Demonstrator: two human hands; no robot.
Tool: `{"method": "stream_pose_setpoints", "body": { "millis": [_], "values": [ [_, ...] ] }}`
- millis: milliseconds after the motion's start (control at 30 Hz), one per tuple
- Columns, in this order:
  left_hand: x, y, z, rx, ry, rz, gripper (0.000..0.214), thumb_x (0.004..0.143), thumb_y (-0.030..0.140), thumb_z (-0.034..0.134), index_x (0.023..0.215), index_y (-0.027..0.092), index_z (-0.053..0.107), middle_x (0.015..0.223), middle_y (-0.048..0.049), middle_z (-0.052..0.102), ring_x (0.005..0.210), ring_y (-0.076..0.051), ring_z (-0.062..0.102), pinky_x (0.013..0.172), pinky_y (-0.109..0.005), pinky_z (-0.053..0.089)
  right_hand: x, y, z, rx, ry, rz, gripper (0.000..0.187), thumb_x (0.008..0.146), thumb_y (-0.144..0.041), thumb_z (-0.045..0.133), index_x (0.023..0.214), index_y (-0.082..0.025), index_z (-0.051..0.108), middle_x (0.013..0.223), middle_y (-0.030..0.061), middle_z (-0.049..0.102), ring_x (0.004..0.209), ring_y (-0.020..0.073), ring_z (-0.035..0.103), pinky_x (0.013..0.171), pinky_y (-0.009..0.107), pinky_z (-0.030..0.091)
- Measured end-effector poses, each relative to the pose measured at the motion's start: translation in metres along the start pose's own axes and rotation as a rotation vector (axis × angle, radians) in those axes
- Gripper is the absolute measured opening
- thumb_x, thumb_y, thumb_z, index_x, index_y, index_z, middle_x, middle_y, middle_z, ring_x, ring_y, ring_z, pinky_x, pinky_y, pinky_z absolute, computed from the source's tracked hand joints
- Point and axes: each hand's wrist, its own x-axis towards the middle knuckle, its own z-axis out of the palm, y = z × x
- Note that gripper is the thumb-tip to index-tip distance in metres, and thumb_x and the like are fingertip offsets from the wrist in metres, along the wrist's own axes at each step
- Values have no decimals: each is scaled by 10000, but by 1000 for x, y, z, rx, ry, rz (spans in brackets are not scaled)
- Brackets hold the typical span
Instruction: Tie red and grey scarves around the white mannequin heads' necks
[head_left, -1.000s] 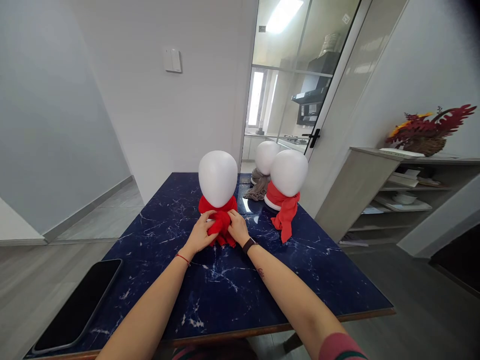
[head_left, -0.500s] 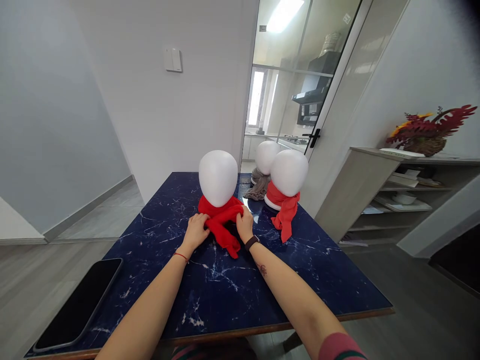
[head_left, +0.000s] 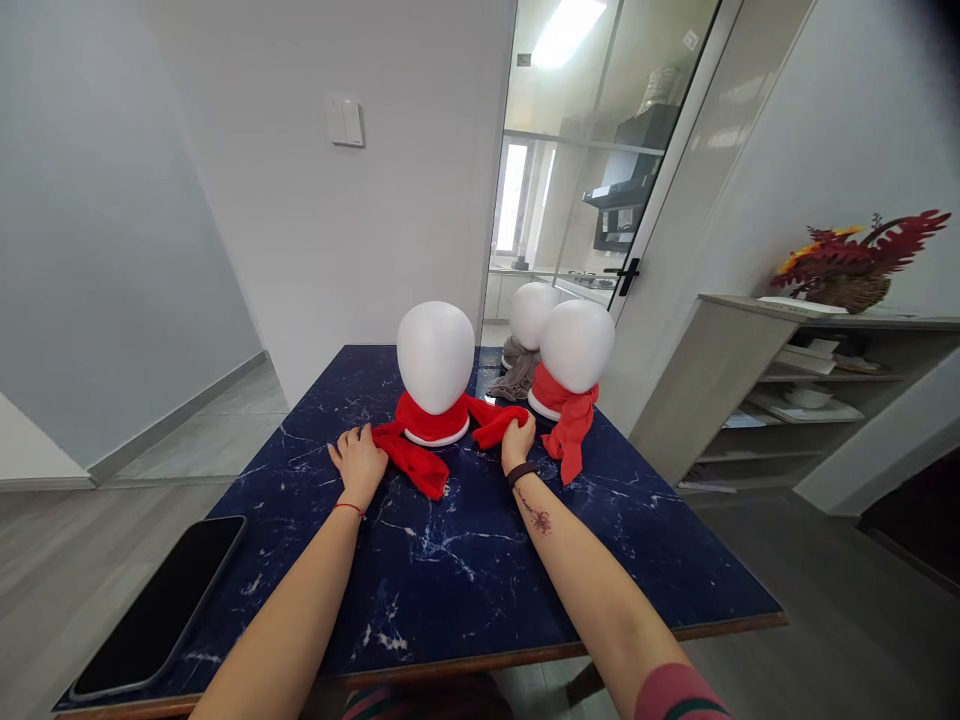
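A white foam head stands mid-table with a red scarf round its neck, the two ends spread apart to left and right. My left hand is closed on the left end, which trails down toward me. My right hand is closed on the right end, held just above the tabletop. Behind to the right stands a second white head wearing a knotted red scarf, and behind that a third head with a grey scarf.
The dark blue marble table carries a black phone at its near left corner. A glass door stands behind the table. A grey shelf unit with a dried flower basket is on the right.
The scarf's front knot has come undone. My hands have moved apart from the middle, each drawing one end of the scarf out to its side.
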Motion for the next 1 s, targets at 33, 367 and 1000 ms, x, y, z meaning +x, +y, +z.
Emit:
{"method": "stream_pose_setpoints", "body": {
  "millis": [33,367,1000],
  "values": [
    [2,0,0,-19,10,-24,477,713,116,435,1177,159,537,1211,-172,540,1186,-349,414,996,-624,253,-1,-2,0,-6,-15,-6,416,758,-166,344,1140,-102,496,1143,200,563,1080,250,536,885,402,421],
    [1,17,5,-228,-237,266,441,811,206,422,1248,155,457,1193,-142,583,1134,-260,521,1011,-470,348,-33,-38,-2,-100,-587,-295,292,873,-263,402,1095,-220,586,942,21,691,873,136,635,800,253,464],
    [0,23,5,-423,-240,431,466,795,141,437,1261,134,433,1247,-111,535,1173,-200,480,1031,-363,372,-48,-63,-11,-332,-573,-769,372,869,-208,437,1237,-177,484,1244,116,509,1144,215,449,962,374,363]
  ]
}}
